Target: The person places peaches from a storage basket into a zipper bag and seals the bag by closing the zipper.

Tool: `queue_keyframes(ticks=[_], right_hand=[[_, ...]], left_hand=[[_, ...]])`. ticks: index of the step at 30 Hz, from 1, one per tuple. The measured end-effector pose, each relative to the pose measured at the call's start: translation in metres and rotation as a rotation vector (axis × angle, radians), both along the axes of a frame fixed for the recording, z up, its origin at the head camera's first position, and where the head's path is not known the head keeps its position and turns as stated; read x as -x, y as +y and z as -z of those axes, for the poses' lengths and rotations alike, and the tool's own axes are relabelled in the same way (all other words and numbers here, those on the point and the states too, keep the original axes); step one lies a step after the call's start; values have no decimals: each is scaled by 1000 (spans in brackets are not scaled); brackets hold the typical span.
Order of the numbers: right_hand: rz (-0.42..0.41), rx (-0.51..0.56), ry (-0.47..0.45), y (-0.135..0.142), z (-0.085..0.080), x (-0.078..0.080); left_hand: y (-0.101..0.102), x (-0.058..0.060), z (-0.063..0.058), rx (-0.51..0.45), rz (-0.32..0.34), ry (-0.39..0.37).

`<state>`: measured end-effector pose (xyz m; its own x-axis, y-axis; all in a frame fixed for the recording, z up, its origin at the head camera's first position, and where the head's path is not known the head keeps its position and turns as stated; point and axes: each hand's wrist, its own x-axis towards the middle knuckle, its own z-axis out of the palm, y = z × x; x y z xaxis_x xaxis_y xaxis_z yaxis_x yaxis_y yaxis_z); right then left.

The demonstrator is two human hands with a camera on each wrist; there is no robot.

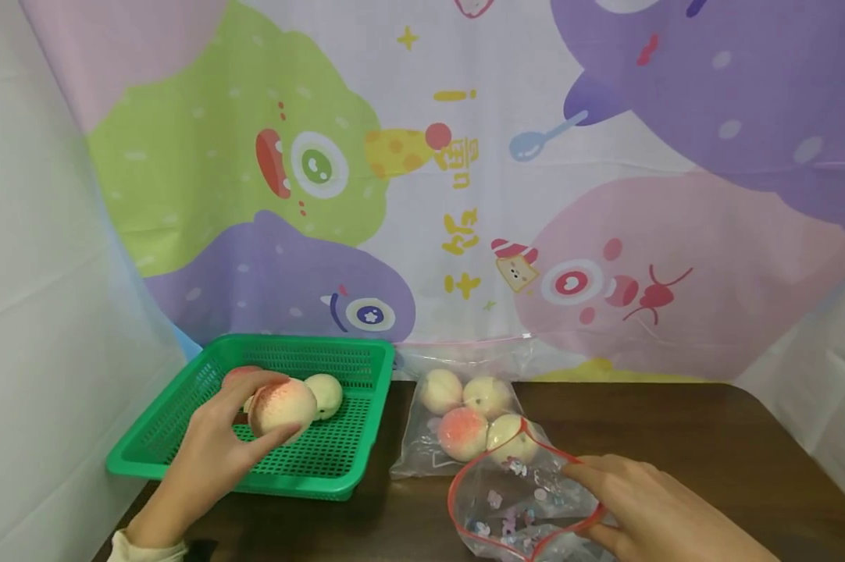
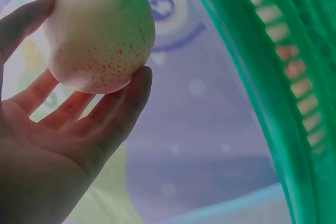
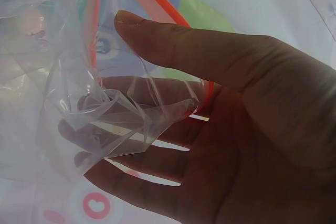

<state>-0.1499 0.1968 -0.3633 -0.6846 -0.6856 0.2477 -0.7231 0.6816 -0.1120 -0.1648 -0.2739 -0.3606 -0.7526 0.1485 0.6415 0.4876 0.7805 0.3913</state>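
My left hand (image 1: pixel 208 445) grips a pale peach (image 1: pixel 285 410) with reddish speckles, thumb and fingertips around its sides. In the head view this peach overlaps the green basket (image 1: pixel 375 425); the left wrist view shows the peach (image 2: pixel 102 35) held up beside the basket rim. At the front right, my right hand (image 1: pixel 640 503) holds the edge of a clear zip bag (image 1: pixel 556 496) with a red rim and small printed figures. Its mouth gapes wide. Seen from the right wrist, the thumb lies on one side of the film and the fingers (image 3: pixel 142 158) behind it.
Inside the basket are a pale peach (image 1: pixel 324 394) and a reddish peach (image 1: pixel 240 376), partly hidden by my hand. A second clear bag (image 1: pixel 411 460) with several peaches lies behind the zip bag on the dark table (image 1: pixel 647 421). A cartoon-printed cloth (image 1: pixel 422 218) hangs behind.
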Motion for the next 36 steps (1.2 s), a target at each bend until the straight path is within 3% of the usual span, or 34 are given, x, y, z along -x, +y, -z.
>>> queue_keyframes(ticks=[3, 7, 12, 19, 23, 30, 36], right_hand=[[4, -3, 4, 0, 0, 0], [8, -15, 3, 0, 0, -1], [-16, -18, 41, 3, 2, -1], [-8, -15, 40, 3, 2, 0], [-12, -16, 44, 3, 1, 0], [-17, 3, 17, 4, 1, -1], [-73, 34, 100, 4, -1, -1]], left_hand=[[15, -5, -4, -37, 82, -3], [34, -13, -7, -59, 177, -63], [50, -23, -15, -61, 227, -113], [66, -31, -27, -60, 331, -53], [74, -34, -32, -3, 349, -11], [87, -39, -37, 51, 353, -15], [96, -43, -43, 70, 406, -11]])
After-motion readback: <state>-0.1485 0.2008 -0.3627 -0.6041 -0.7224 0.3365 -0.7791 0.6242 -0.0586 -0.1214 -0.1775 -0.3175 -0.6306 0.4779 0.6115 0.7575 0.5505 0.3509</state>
